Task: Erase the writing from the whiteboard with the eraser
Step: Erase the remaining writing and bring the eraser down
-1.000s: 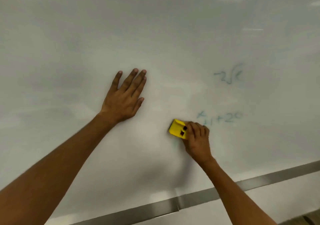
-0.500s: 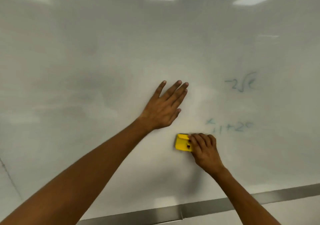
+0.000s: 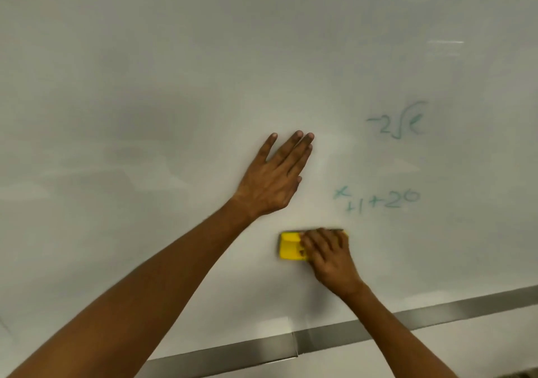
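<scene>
Right end of yellow eraser (image 3: pixel 291 246) hidden under right hand (image 3: pixel 330 257); fingers curled over it, pressing it flat on whiteboard (image 3: pixel 145 101). Left hand (image 3: pixel 275 179) above, spread flat on board, empty. Faint green writing (image 3: pixel 378 200) up-right of right hand, second line (image 3: pixel 398 121) higher, blurry

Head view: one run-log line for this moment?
right hand: holds yellow eraser on whiteboard | left hand: flat on board | green writing: unerased

Glossy whiteboard (image 3: pixel 174 86), brushed metal rail (image 3: pixel 349 338), plastic eraser (image 3: pixel 289 246)
</scene>
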